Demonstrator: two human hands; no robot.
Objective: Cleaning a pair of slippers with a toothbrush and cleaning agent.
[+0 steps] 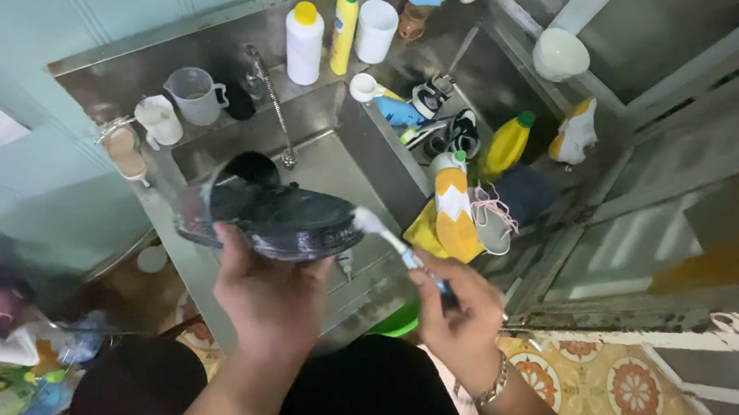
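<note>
Two hands were at work over the steel sink. The left hand held a dark shoe from beneath, fingers curled closed under it, so that the shoe lay on its side above the basin with the sole edge turned toward the other hand; any drip would fall into the sink. The right hand, a bracelet at its wrist, was closed in a fist around the handle of a toothbrush, the bristle end touching the heel end of the shoe.

On the counter just right of the basin lay an orange-and-white shoe and a yellow bottle, both within easy reach. Against the back wall stood a white bottle and a clear measuring jug, well apart from the hands. A tap hung over the basin behind the shoe.
</note>
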